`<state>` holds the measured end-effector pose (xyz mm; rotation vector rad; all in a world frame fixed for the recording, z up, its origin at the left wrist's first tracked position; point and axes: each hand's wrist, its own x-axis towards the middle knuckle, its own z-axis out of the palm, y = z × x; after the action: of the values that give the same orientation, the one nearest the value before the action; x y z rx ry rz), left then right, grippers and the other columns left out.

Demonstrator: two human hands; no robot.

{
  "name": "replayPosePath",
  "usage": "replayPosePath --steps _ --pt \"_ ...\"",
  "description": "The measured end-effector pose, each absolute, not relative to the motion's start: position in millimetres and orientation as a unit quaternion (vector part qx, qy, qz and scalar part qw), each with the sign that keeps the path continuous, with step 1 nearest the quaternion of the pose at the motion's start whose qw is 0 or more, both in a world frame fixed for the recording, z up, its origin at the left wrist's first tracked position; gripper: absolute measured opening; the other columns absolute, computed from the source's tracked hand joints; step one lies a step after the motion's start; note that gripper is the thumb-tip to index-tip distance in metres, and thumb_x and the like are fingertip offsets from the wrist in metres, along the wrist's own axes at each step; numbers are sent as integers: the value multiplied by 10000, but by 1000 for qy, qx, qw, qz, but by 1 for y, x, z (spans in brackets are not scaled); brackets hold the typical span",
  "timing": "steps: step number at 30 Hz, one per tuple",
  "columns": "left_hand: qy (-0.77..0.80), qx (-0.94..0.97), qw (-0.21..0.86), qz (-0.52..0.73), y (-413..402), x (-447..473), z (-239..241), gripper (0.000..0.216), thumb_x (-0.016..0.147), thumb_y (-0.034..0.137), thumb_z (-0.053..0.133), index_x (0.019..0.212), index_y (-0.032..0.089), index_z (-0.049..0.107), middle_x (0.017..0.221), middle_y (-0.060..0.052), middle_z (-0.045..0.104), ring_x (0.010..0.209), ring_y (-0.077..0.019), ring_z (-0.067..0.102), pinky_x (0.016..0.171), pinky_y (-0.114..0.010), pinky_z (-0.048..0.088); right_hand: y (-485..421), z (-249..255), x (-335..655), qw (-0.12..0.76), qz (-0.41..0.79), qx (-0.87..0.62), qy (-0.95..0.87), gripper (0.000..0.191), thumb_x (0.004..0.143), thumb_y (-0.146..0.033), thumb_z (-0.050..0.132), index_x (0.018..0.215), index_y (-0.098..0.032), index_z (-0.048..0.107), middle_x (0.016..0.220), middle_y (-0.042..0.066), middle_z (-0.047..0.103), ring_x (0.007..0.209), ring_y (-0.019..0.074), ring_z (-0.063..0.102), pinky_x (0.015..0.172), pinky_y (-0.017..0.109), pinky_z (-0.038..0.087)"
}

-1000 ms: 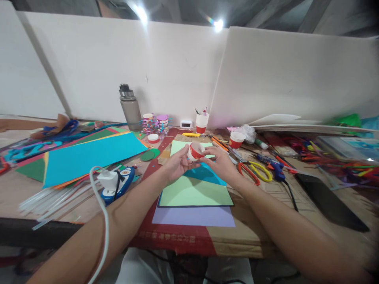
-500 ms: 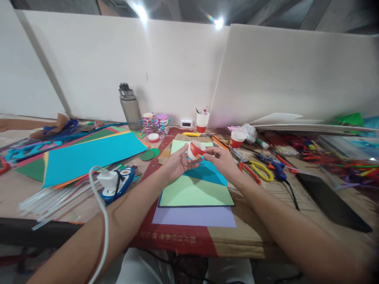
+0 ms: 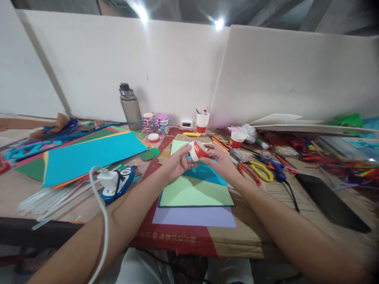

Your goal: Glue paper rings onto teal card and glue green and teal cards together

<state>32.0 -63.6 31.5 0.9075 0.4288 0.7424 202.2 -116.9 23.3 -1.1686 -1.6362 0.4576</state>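
Between my two hands is a cut piece of a red and white paper cup (image 3: 199, 151), held tilted above the papers. My left hand (image 3: 178, 162) grips its left side, with some fingers underneath. Its right side is held by my right hand (image 3: 219, 158), the thumb at the lower edge and the fingers behind. Below lie a blue sheet (image 3: 209, 173), a light green sheet (image 3: 195, 193) and a lilac sheet (image 3: 194, 217), stacked on a cardboard piece (image 3: 245, 236).
Scissors (image 3: 260, 171), a glue gun (image 3: 277, 169) and a black phone (image 3: 331, 201) lie at right. Paper cups (image 3: 237, 139), a cup with pens (image 3: 202, 123) and a bottle (image 3: 130, 108) stand behind. Left are coloured sheets (image 3: 94, 157), clear sticks (image 3: 56, 203) and a power strip (image 3: 118, 185).
My right hand has shifted from pinching the cup piece's right end to holding its side with thumb and fingers. The piece has turned and looks rounder, slightly further right.
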Motion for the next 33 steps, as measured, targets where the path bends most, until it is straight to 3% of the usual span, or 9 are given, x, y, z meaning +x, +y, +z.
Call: replayPosePath --steps 5,9,12,14,17,22,30,33 --pt "246 414 802 352 -59 30 34 307 853 334 537 1112 170 553 988 -106 676 771 -215 673 570 -273 516 -115 24 206 562 235 -498 -617 179 729 -388 671 713 -210 674 1137 64 590 1077 225 538 802 329 479" --pt "276 394 791 378 -56 28 36 280 844 372 519 1042 175 540 912 -97 670 801 -238 676 545 -267 504 -110 20 213 575 361 -509 -529 272 704 -464 675 795 -208 671 846 22 667 815 189 609 759 337 483" --pt "267 390 791 388 -54 26 37 296 821 410 540 1029 200 518 907 -81 655 764 -227 680 534 -262 495 -105 17 221 572 403 -517 -493 302 681 -469 683 817 -201 654 774 9 658 721 175 610 730 348 488" --pt "266 386 791 393 -53 25 37 294 809 415 550 1015 208 511 907 -74 644 733 -214 680 536 -263 493 -100 16 227 557 336 -546 -527 269 690 -457 669 760 -198 653 812 26 659 793 198 613 763 369 478" --pt "272 379 788 402 -53 24 39 302 787 401 584 1018 223 507 910 -60 633 733 -209 678 543 -265 494 -95 14 235 528 167 -590 -588 229 705 -424 657 693 -196 656 1035 81 635 998 251 572 843 410 450" --pt "265 387 782 411 -52 25 39 333 760 364 642 1044 227 535 926 -45 633 730 -188 664 519 -240 474 -92 6 241 446 -22 -596 -667 120 770 -323 637 761 -218 695 1164 100 582 1120 281 484 974 493 337" --pt "296 419 691 509 -35 20 30 375 697 280 714 1028 211 550 833 14 597 693 -92 589 518 -174 409 -80 -3 241 393 -74 -606 -688 107 792 -271 621 781 -206 706 1162 107 568 1095 277 470 946 471 351" --pt "350 482 604 530 -25 17 25 478 645 267 751 1073 221 545 943 -7 621 762 -99 588 590 -177 415 -69 1 242 360 -83 -619 -692 115 783 -268 616 770 -207 713 1128 101 578 1059 277 474 921 470 371"
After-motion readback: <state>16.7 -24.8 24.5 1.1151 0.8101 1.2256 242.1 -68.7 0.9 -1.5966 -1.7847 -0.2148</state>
